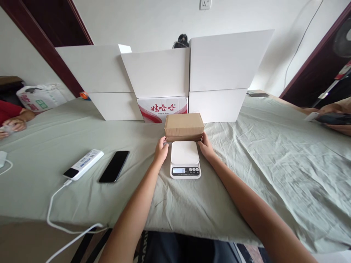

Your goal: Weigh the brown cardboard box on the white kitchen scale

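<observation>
A small brown cardboard box (184, 126) sits on the table just behind a white digital kitchen scale (185, 159). My left hand (161, 149) touches the box's lower left corner, and my right hand (206, 147) presses against its lower right corner. Both hands grip the box between them. The scale's platform is bare and its display reads 0. Both forearms reach in from the bottom of the view, one on each side of the scale.
A grey-green cloth (274, 164) covers the table. White open cartons (216, 73) and a red-printed carton (162, 109) stand behind. A black phone (114, 166) and white power strip (83, 164) with cable lie left. Other people's hands show at far left (15, 124) and far right (333, 117).
</observation>
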Demonstrator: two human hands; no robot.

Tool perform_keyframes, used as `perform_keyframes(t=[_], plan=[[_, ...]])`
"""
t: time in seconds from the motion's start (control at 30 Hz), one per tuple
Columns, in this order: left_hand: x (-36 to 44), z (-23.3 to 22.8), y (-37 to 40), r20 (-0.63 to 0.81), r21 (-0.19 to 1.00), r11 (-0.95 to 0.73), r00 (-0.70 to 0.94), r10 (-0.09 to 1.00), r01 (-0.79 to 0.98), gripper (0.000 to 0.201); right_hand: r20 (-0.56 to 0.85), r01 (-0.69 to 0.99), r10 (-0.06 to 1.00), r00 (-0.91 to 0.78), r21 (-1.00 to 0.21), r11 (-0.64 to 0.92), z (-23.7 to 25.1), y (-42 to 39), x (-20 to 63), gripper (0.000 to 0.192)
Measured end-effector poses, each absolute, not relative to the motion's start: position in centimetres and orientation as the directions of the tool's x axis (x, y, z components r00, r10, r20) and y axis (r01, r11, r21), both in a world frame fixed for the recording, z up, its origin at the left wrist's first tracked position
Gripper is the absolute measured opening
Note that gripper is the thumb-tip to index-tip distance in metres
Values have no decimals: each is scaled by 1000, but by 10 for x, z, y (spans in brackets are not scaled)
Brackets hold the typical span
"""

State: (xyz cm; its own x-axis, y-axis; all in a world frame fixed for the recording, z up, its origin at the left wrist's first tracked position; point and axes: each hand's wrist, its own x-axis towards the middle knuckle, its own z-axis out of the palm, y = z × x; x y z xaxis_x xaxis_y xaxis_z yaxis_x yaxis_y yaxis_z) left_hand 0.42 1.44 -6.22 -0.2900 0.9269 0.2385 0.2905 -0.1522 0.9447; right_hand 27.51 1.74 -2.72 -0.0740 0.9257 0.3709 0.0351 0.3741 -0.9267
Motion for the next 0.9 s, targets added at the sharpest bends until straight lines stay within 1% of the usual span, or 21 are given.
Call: perform_keyframes(t=[0.3, 0.47, 0.63, 0.7, 0.8, 0.9], plan=[[3, -69, 17, 265, 947, -190, -295, 918, 261, 49, 345, 60, 937, -52, -936, 348, -37, 23, 277, 95], [1, -68, 18, 257, 949, -182, -297, 920, 257, 53, 354, 73, 934, -50, -931, 357, -43, 29, 279, 94], [2, -65, 16, 250, 949, -176, -283, 926, 261, 54, 339, 112, 941, 8, -935, 336, -51, 34, 281, 92], [4, -65, 16, 232, 955, -157, -302, 925, 251, 60, 332, 104, 943, 10, -938, 329, -55, 36, 281, 92], [5, -65, 18, 213, 966, -141, -353, 911, 219, 76, 318, 87, 948, 4, -945, 317, -61, 38, 281, 91], [2, -65, 19, 213, 971, -163, -328, 920, 172, 84, 279, 75, 959, 57, -959, 275, -64, 39, 281, 95]])
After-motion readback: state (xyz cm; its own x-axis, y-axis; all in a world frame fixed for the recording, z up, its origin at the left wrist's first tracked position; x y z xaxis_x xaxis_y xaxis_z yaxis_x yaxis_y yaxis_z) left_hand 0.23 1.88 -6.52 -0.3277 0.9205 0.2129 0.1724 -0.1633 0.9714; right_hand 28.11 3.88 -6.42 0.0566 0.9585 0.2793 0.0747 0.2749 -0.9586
